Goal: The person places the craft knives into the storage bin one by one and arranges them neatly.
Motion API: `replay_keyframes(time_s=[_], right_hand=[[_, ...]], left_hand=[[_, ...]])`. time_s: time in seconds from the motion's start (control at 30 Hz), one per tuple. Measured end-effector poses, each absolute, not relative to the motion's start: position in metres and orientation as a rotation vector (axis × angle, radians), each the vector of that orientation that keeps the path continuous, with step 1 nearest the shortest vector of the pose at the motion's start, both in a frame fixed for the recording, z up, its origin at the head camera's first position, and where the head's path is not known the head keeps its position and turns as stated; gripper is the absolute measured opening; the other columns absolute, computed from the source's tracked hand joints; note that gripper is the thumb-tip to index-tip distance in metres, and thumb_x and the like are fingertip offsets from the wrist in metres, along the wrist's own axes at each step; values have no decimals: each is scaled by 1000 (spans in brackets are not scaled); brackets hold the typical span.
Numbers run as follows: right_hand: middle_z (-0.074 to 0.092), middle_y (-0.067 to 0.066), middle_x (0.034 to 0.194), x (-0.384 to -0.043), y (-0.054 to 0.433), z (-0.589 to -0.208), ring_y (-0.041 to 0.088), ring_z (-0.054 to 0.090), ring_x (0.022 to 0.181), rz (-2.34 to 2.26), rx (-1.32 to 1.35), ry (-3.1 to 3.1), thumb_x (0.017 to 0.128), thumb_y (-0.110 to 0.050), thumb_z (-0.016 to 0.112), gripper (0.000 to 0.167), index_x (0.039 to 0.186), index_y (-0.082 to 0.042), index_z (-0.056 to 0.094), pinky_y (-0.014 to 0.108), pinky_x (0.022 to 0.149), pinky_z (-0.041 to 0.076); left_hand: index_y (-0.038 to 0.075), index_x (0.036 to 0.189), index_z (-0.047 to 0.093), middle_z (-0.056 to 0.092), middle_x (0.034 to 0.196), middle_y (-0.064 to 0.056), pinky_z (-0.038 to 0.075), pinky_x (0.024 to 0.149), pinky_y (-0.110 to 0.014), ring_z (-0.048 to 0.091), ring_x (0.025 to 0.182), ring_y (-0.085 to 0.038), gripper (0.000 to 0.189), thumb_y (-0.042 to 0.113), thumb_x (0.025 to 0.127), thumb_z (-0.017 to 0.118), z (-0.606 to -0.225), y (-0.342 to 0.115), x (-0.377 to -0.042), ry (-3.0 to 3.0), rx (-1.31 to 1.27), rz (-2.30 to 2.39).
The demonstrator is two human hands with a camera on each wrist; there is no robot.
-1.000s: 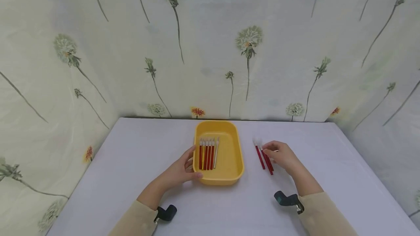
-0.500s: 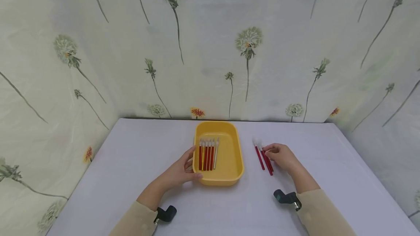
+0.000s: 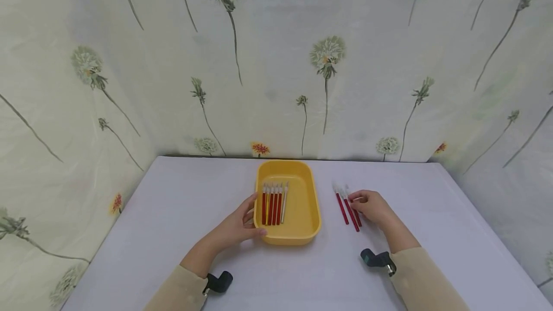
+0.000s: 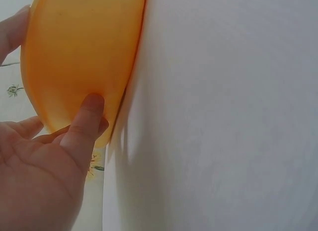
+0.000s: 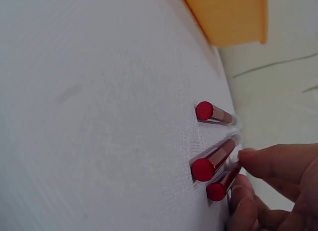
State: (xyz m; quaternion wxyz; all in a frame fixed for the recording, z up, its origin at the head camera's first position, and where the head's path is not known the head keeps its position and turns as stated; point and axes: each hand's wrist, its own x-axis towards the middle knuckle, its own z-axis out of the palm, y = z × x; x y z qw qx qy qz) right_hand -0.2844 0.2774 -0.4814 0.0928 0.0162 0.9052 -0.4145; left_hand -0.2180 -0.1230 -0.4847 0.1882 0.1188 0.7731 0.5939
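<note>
My left hand grips a yellow tray at its near left corner, thumb on the front wall, fingers along the left side. In the left wrist view the thumb presses the tray's wall. Inside the tray lies a row of slim pen-like sticks, mostly red, with pale pointed tips. To the right, my right hand pinches the rightmost red pen-like stick between thumb and fingers, its red butt end on the cloth. Two more, a middle red stick and a left red stick, lie beside it.
A white cloth covers the table. Flower-printed curtains stand behind it and at both sides. A black wrist camera juts from the right cuff, and another wrist camera from the left.
My right hand has shifted slightly right and toward me, and the rightmost red stick now lies a little apart from the middle one. The left hand and tray stay put.
</note>
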Motion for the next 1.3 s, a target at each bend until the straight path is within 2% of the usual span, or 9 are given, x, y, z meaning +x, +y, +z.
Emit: replay_keyframes(time_s=[0.2, 0.53, 1.03, 1.3], right_hand=[[67, 20, 103, -286, 279, -481, 22, 59, 83, -1190, 40, 2709, 90, -4, 67, 28, 117, 4, 66, 29, 64, 49], [69, 11, 89, -286, 280, -479, 17, 57, 72, -1183, 74, 2719, 88, -2, 67, 29, 116, 5, 67, 28, 60, 47], [68, 12, 97, -286, 288, -486, 17, 58, 75, -1277, 182, 2652, 90, -8, 69, 36, 124, 2, 65, 28, 63, 51], [66, 7, 90, -279, 288, -479, 19, 58, 77, -1379, 227, 2576, 92, -13, 69, 39, 127, 2, 63, 30, 65, 52]], left_hand=[[23, 162, 11, 18, 166, -13, 41, 111, -44, 38, 143, -32, 107, 27, 84, 84, -487, -123, -218, 2177, 334, 1669], [22, 162, 11, 17, 166, -13, 41, 110, -43, 39, 143, -32, 107, 27, 84, 83, -485, -122, -218, 2178, 327, 1672], [22, 162, 11, 16, 166, -14, 41, 110, -44, 38, 144, -33, 106, 25, 84, 83, -482, -122, -216, 2184, 329, 1664], [22, 162, 11, 16, 166, -13, 42, 110, -43, 40, 142, -33, 107, 27, 84, 83, -482, -122, -216, 2178, 326, 1667]])
